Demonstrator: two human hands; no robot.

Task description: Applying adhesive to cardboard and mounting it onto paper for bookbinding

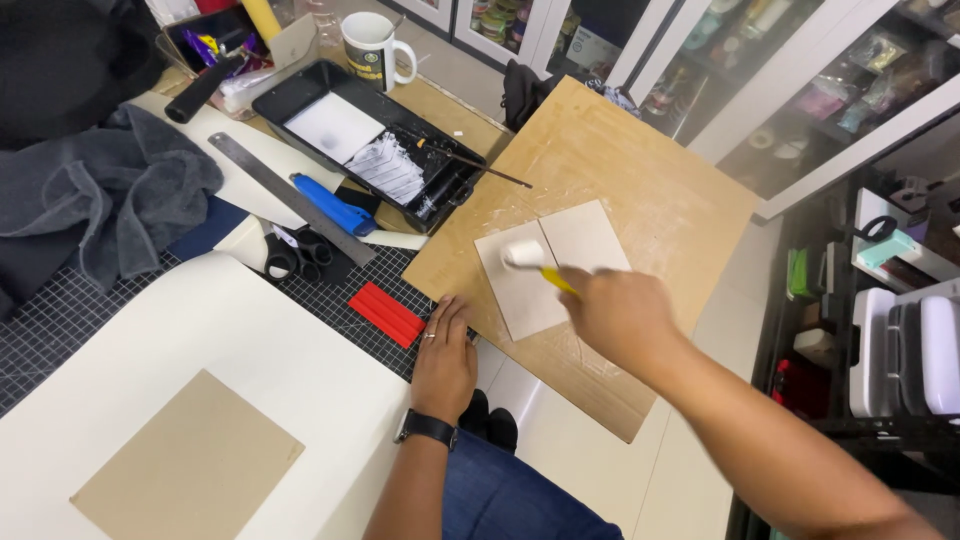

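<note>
My right hand (620, 315) grips the yellow handle of a small paint roller (525, 256). Its white foam head rests on two pale square boards (550, 265) lying side by side on a brown cardboard sheet (620, 170). My left hand (443, 355) lies flat, palm down, on the near left edge of that cardboard, at the border of a black grid cutting mat (60, 320). It holds nothing. A ring and a dark wristwatch are on that hand and arm.
A black paint tray (300, 85) with white glue and a brush stands behind the mat. Nearby are a mug (370, 50), steel ruler (290, 195), blue cutter (335, 207), scissors (290, 255), red flat block (385, 313), grey cloth (110, 195), white sheet (230, 330) bearing a brown board (190, 465).
</note>
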